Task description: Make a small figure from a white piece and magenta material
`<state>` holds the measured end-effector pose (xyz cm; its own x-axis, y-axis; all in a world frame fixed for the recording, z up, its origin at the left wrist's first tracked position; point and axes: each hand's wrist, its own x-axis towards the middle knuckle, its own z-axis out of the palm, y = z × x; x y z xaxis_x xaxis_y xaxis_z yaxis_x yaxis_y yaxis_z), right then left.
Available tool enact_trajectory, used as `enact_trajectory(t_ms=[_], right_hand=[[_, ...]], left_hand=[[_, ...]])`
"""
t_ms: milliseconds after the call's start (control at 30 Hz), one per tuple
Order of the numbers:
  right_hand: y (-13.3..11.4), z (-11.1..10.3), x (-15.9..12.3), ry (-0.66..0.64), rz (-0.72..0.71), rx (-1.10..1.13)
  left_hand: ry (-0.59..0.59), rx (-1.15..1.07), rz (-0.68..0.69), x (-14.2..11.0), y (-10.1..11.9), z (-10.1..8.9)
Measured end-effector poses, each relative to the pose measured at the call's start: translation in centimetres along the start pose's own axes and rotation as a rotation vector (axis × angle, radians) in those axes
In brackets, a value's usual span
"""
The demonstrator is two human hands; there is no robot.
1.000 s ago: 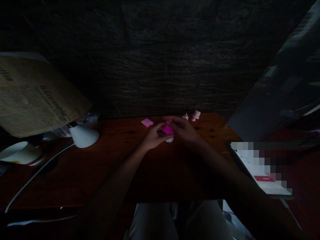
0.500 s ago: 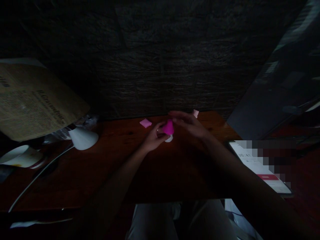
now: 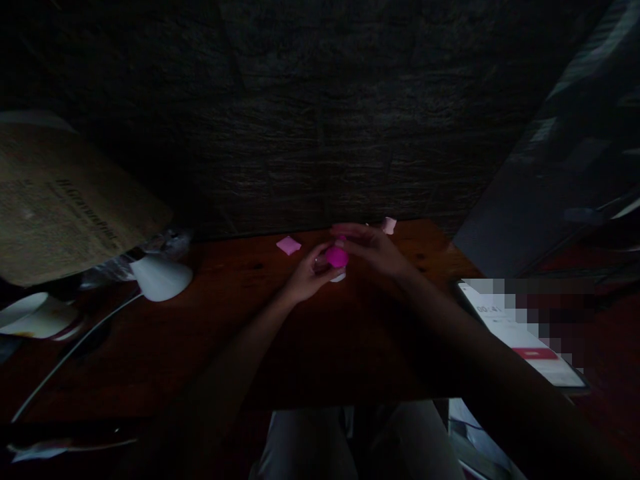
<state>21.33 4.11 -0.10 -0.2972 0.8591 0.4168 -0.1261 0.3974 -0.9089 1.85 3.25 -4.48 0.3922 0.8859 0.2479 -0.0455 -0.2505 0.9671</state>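
A bright magenta piece (image 3: 337,257), wide below and narrower at its top, sits over a small white object (image 3: 339,277) near the middle of the wooden table. I cannot make out its exact kind in the dim light. My left hand (image 3: 306,277) is closed round its left side, thumb low and fingers behind. My right hand (image 3: 379,252) comes from the right, its thumb and fingers closed at the piece's narrow top. A flat light-pink piece (image 3: 289,245) lies just beyond my left hand. Behind my right hand is a paler pink piece (image 3: 389,225).
A dark textured wall (image 3: 320,147) rises behind the wooden table (image 3: 220,347). On the left are a printed brown paper bag (image 3: 75,200), a white cone-shaped object (image 3: 163,279) with a cable (image 3: 70,357), and a tipped paper cup (image 3: 40,317). A lit phone (image 3: 530,353) lies at the right.
My right hand's thumb and fingers have closed in on the top of the magenta piece, partly covering it. My left hand keeps its hold. The view has shifted slightly.
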Motion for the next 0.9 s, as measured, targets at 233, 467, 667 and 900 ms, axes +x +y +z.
enact_trajectory(t_ms=[233,467,667,900], right_hand=[[0.1,-0.1,-0.1,-0.019,0.006,0.009],[0.4,0.0,-0.2,-0.019,0.068,0.014],[0.2,0.5,-0.5,-0.05,0.097,0.032],[-0.1,0.6,-0.8,-0.105,0.098,-0.017]], left_hand=[[-0.007,-0.023,0.006,0.0,0.1,0.1],[-0.04,-0.064,-0.087,-0.3,0.9,-0.3],[-0.027,-0.116,-0.074,-0.1,1.0,-0.2],[-0.039,-0.132,-0.1,-0.5,1.0,-0.2]])
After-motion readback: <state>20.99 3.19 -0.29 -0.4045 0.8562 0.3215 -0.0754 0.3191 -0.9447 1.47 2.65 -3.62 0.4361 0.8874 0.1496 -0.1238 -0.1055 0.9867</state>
